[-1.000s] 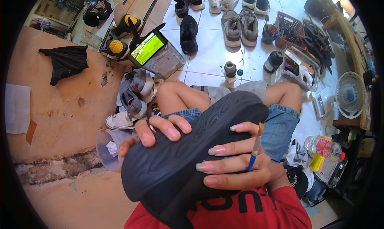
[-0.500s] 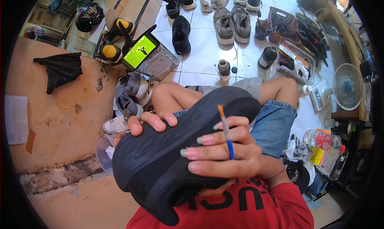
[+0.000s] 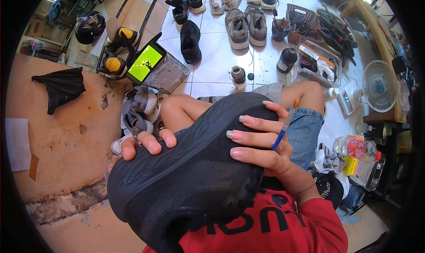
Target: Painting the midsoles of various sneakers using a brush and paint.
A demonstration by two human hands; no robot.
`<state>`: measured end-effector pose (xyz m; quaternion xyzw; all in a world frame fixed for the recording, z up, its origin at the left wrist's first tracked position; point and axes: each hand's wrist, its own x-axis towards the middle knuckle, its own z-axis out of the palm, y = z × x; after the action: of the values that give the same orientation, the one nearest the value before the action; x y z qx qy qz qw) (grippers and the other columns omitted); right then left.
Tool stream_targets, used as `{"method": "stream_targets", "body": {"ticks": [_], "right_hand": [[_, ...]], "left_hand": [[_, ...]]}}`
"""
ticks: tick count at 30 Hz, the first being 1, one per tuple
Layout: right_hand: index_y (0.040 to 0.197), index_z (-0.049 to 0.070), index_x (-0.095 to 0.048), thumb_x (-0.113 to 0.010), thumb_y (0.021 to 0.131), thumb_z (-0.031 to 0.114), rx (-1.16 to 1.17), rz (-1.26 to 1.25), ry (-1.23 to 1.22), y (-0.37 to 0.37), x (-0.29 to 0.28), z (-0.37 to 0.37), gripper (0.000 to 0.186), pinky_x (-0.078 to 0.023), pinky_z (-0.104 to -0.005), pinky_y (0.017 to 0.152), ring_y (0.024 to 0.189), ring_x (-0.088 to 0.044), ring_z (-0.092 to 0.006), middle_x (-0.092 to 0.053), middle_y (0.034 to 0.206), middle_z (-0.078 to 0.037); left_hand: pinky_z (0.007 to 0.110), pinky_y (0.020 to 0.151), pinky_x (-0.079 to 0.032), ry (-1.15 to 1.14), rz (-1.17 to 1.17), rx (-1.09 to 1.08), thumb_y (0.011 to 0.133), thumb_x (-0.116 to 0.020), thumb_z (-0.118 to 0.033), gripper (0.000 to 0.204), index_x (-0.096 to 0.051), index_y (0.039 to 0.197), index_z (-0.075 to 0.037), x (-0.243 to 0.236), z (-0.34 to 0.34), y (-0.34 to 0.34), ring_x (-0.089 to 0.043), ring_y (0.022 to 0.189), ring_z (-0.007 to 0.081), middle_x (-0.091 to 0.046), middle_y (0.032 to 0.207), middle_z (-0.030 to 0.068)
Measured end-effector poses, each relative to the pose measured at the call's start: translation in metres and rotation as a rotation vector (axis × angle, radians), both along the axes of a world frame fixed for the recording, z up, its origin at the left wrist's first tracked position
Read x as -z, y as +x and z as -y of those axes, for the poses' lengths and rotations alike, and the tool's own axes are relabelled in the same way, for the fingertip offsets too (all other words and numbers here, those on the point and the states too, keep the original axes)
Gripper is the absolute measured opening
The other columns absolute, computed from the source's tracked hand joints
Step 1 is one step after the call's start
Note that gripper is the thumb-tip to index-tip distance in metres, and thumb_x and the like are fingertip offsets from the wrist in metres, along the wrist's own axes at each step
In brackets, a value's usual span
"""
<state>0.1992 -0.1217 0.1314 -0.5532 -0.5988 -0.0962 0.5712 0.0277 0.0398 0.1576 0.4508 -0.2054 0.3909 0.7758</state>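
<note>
At frame centre, left hand (image 3: 146, 143) and brush-pinching right hand (image 3: 259, 142) clasp a black shoe (image 3: 186, 178) sole-up; it looks light, flexible and grippy at its edges

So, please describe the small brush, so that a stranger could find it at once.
Start at the big black shoe, held sole-up on the person's lap. The right hand lies across its upper right side, and the brush sticks up between those fingers. Its thin blue handle with an orange end is the only such thing there.
</note>
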Motion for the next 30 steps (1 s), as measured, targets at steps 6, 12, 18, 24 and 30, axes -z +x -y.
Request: {"method": "stream_targets", "body": {"ticks": [6, 12, 18, 24, 30], "right_hand": [[0.104, 0.025, -0.073, -0.071, 0.085, 0.022, -0.01, 0.001, 0.113, -0.001, 0.005, 0.0, 0.02, -0.039, -0.0474, 0.101, 0.109, -0.063, -0.0141, -0.075, 0.109, 0.007], [0.101, 0.025, -0.074, -0.074, 0.083, 0.02, -0.006, -0.006, 0.113, 0.002, 0.005, 0.002, 0.019, -0.039, -0.0456, 0.099, 0.106, -0.062, -0.0111, -0.075, 0.105, 0.01], [0.098, 0.025, -0.075, -0.075, 0.081, 0.019, 0.025, 0.02, 0.101, 0.006, 0.005, 0.002, 0.018, -0.039, -0.0425, 0.095, 0.095, -0.058, -0.0088, -0.075, 0.103, 0.012], [0.099, 0.02, -0.078, -0.074, 0.08, 0.027, -0.053, -0.038, 0.155, 0.01, 0.018, -0.005, 0.02, -0.038, -0.0413, 0.098, 0.093, -0.055, -0.0117, -0.076, 0.105, 0.007], [0.118, 0.009, -0.068, -0.084, 0.073, 0.045, -0.015, -0.126, -0.026, 0.012, 0.01, 0.006, 0.059, -0.042, -0.0351, 0.089, 0.094, -0.062, -0.0232, -0.073, 0.114, -0.009]], "left_hand": [[0.061, 0.095, -0.041, 0.075, 0.233, -0.162, 0.107, -0.038, -0.036, 0.039, -0.054, 0.138, -0.021, 0.004, 0.006, 0.006, -0.05, 0.12, 0.041, -0.049, 0.135, 0.023], [0.062, 0.1, -0.036, 0.118, 0.076, -0.002, 0.106, -0.041, -0.041, 0.04, -0.054, 0.14, -0.024, 0.001, -0.005, 0.001, -0.046, 0.122, 0.0439, -0.047, 0.137, 0.0231], [0.066, 0.104, -0.034, 0.052, 0.071, 0.084, 0.106, -0.038, -0.045, 0.043, -0.054, 0.138, -0.02, 0.002, -0.002, 0.008, -0.044, 0.125, 0.0434, -0.048, 0.135, 0.0246], [0.058, 0.109, -0.034, -0.067, 0.0, -0.014, 0.104, -0.048, -0.038, 0.043, -0.048, 0.141, -0.017, 0.009, 0.003, 0.008, -0.045, 0.126, 0.0375, -0.05, 0.133, 0.0226], [0.055, 0.113, -0.037, -0.194, -0.002, -0.241, 0.101, -0.057, -0.033, 0.05, -0.041, 0.145, -0.014, 0.04, 0.011, 0.005, -0.047, 0.127, 0.0351, -0.05, 0.132, 0.0218]]}}
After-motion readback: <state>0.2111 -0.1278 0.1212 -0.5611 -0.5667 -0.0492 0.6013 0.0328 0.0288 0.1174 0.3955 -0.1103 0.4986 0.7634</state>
